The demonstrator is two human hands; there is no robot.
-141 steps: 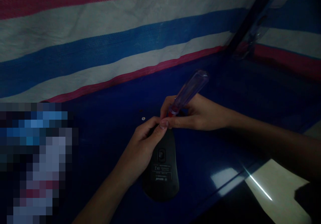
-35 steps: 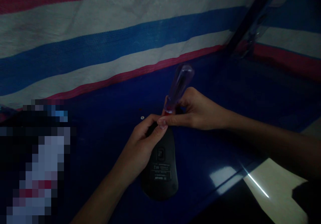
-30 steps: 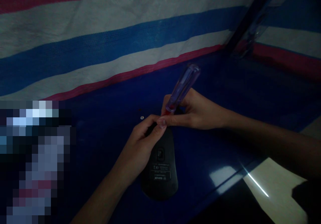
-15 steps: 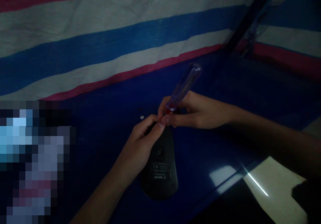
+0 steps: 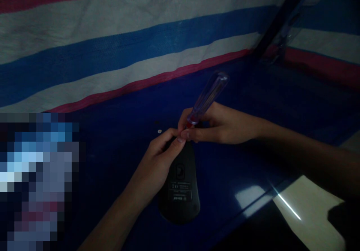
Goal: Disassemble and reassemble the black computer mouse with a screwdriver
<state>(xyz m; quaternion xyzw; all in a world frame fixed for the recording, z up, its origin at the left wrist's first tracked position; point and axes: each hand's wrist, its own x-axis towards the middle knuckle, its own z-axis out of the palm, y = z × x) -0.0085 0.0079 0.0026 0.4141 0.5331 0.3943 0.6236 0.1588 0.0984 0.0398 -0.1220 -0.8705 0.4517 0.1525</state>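
Note:
A black computer mouse [image 5: 184, 202] lies upside down on the dark blue table, its label and sensor window facing up. My left hand [image 5: 159, 157] is closed along the mouse's left side, thumb and forefinger meeting at its far end. In my right hand [image 5: 209, 127] is a screwdriver [image 5: 209, 95] with a clear purplish handle and red collar. It leans up to the right, gripped low near the collar between thumb and fingers. Both hands' fingertips touch there, hiding the screwdriver's tip and the spot beneath it.
A tiny shiny round piece [image 5: 159, 131] sits on the table [image 5: 118, 131] just left of my fingertips. Behind stands a striped red, white and blue sheet [image 5: 135, 37]. A dark post [image 5: 281, 18] rises at back right. A pale sheet [image 5: 306, 206] shows at lower right; a pixelated area covers the lower left.
The screwdriver's handle end has tipped slightly to the right. Both hands and the mouse stay in nearly the same place.

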